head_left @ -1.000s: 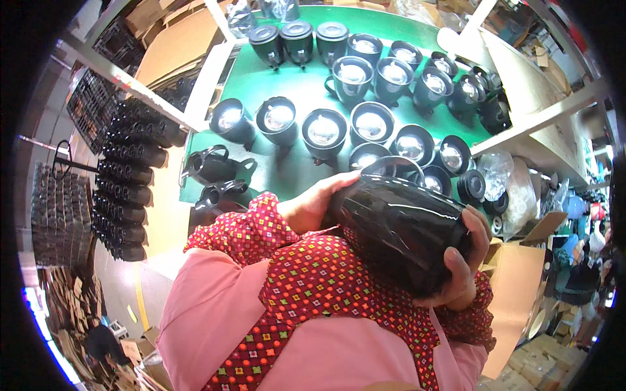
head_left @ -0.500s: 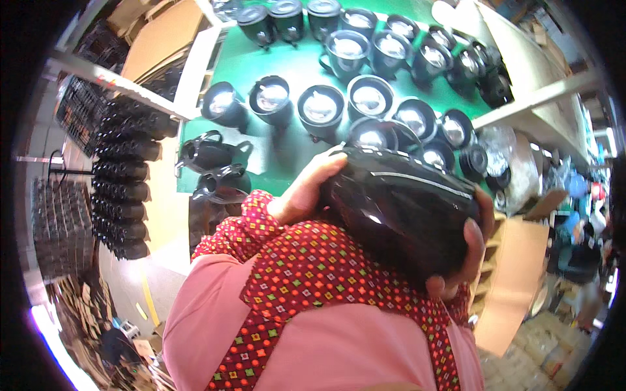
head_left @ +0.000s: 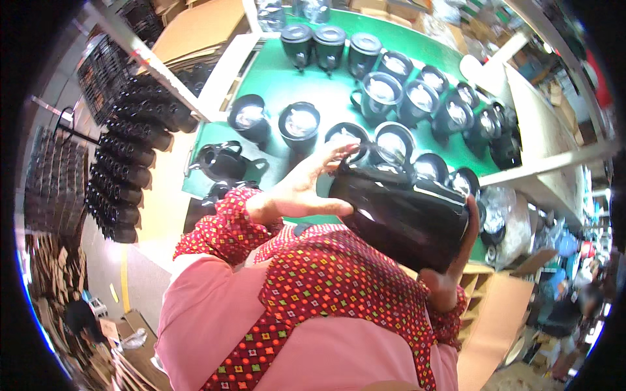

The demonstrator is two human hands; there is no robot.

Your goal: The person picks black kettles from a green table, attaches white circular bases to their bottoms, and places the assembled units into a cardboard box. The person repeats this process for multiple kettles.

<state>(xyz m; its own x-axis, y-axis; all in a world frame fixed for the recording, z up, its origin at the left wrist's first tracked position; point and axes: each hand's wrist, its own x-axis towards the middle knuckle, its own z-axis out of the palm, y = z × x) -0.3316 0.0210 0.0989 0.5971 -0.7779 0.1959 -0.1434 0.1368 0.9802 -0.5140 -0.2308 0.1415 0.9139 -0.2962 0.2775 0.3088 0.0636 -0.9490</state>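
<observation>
Close in front of me a glossy black mug (head_left: 401,218) lies on its side between my hands. My right hand (head_left: 456,254) grips its right end, thumb below and fingers along the far edge. At the other end, my left hand (head_left: 303,186) spans the mug, thumb on the near side and fingertips at the top. Behind it on the green tabletop (head_left: 274,81) stand several black mugs, some with bright, shiny tops, such as one mug (head_left: 299,124) just beyond my left hand. An empty-looking black mug (head_left: 225,161) lies tipped beside my left sleeve.
Stacked black mugs (head_left: 127,173) line a board at the left. Lidded black mugs (head_left: 329,45) stand at the table's far side. White frame bars (head_left: 548,163) cross at the right. A divided cardboard box (head_left: 492,313) and clear plastic bags (head_left: 508,221) are at the right.
The held mug has tilted and its right end has dropped. My left hand's thumb has come round to its near side, and the view has shifted left.
</observation>
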